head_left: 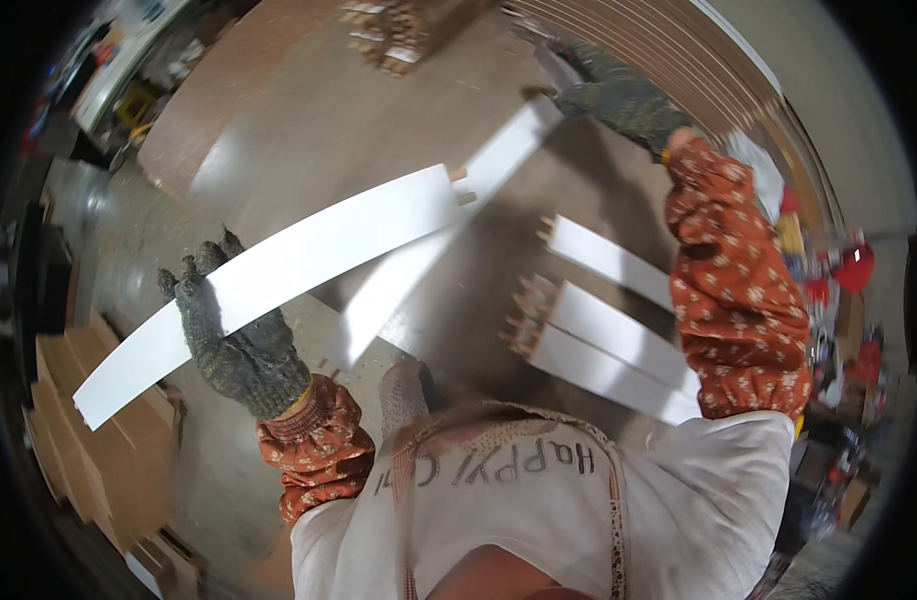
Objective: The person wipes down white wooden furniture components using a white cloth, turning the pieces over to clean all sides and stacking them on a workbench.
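My left hand [243,355], in a dark grey work glove, grips a long white board [328,232]. The board lies across the palm, its fingers showing past the far edge, and short wooden dowels stick out of its right end. My right hand [623,105], gloved too and reaching far forward, is at the upper end of a second white board [408,275]. That board slants down to the left, passing beneath the first one, and is smeared by motion. The right fingers are blurred, but appear closed on the board's end.
Several white boards [618,325] with dowelled ends lie to the right, by my right sleeve. A bundle of wooden pieces [388,35] is at the far side. Long stacked panels [668,50] fill the far right. Flattened cardboard [108,430] lies at the left.
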### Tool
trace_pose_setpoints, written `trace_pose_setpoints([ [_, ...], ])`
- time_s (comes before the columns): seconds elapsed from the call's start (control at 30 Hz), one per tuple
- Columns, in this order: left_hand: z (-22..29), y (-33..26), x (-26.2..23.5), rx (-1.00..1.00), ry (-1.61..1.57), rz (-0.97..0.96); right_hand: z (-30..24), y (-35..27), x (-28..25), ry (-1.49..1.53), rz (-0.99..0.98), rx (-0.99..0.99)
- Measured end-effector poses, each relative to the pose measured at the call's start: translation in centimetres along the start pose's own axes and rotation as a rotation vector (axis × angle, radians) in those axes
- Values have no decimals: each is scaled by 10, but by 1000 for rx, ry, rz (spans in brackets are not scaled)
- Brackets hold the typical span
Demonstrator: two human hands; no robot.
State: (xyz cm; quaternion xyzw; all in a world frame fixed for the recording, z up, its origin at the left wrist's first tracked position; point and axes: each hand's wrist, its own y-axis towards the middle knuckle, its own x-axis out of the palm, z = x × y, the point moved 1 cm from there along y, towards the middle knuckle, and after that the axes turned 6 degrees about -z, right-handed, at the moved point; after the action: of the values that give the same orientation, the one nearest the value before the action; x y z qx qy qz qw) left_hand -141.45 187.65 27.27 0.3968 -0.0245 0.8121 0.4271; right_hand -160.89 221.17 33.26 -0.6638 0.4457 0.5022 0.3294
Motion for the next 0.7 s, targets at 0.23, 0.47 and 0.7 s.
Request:
trace_pose_setpoints([
  [0.23, -16, -24, 13, -457, -541, -138, -15, -177, -25, 253, 176, 109],
  [0.47, -35, -40, 1, -448, -215, -156, -95, -220, 36, -313, 356, 137],
  [0.7, -43, -34, -34, -506, -245, 15, -193, -146, 95, -128, 139, 74],
])
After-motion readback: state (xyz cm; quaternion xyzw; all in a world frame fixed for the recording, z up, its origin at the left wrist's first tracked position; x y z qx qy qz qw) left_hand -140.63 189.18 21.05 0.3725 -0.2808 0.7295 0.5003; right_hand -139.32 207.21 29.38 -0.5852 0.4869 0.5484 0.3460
